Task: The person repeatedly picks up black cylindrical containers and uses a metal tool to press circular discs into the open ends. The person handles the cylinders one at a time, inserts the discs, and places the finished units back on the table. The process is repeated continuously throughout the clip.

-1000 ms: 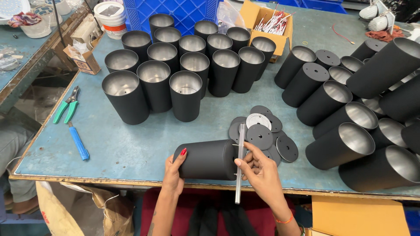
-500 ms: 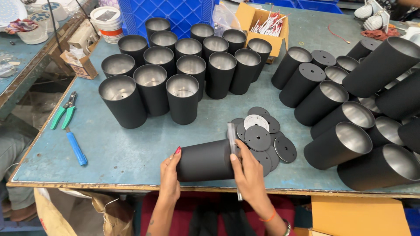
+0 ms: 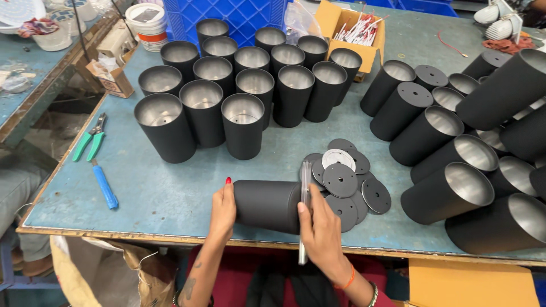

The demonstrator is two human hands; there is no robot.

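A black cylinder (image 3: 267, 204) lies on its side near the table's front edge. My left hand (image 3: 223, 209) grips its left end. My right hand (image 3: 319, 230) presses against its right end and holds a thin metal rod (image 3: 305, 196) upright across that open end. Just right of the rod lies a heap of dark round discs (image 3: 347, 185), one of them pale grey.
Several upright black cylinders (image 3: 244, 96) stand in rows at the back. More cylinders (image 3: 455, 153) lie piled on the right. Green pliers (image 3: 91, 136) and a blue-handled tool (image 3: 105, 185) rest at the left. A cardboard box (image 3: 355, 34) and blue crate (image 3: 239, 14) sit behind.
My right hand slid from beside the cylinder onto its right end, bringing the rod flat against the opening. The camera view tilted slightly.
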